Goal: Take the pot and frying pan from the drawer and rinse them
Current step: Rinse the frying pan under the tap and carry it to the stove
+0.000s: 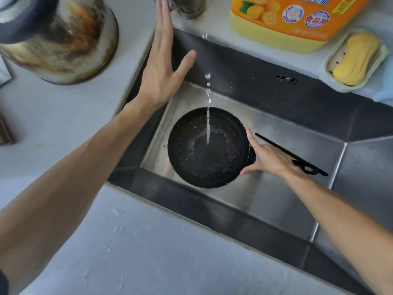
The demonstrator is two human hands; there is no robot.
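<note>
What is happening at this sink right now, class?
A person is rinsing a black frying pan in a steel sink. The right hand grips the pan where its handle joins, holding it under a thin stream of water. The left hand is open, fingers reaching up to the tap. A scorched metal pot stands on the counter at the left.

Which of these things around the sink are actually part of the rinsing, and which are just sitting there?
In use: frying pan, water stream, tap, sink, left hand, right hand.
Lying about: kettle, detergent bottle, sponge.
</note>
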